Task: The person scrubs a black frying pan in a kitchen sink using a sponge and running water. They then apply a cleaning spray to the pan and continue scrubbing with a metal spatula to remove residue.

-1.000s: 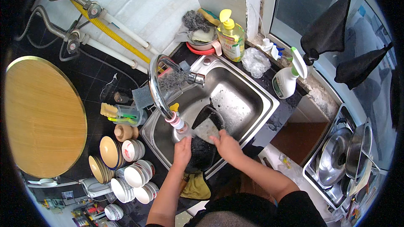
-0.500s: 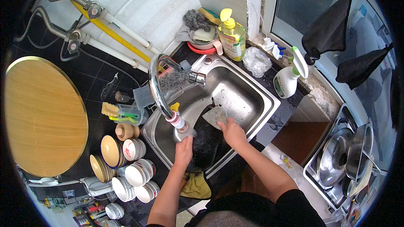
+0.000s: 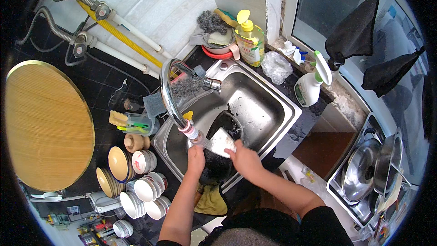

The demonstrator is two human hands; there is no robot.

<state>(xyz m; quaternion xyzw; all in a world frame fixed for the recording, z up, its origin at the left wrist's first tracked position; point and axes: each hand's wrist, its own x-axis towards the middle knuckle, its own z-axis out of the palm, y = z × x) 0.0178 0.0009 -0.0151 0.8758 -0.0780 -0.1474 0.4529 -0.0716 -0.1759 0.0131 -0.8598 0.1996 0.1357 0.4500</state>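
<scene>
Around steel sink (image 3: 257, 116), glossy dark tabletop (image 3: 299, 125); over sink, right fingers (image 3: 238, 147) pinch flat whitish pad (image 3: 222, 143); left fingers (image 3: 196, 151), grip unclear.

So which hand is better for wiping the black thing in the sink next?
Probably the right hand: it holds the pale pad over the black thing. The left hand is near the tap nozzle, without a pad.

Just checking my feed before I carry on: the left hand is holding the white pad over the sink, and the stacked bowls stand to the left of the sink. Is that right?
Not quite: the head view shows the right hand, not the left, holding the white pad over the sink. The stacked bowls do stand to its left.
</scene>
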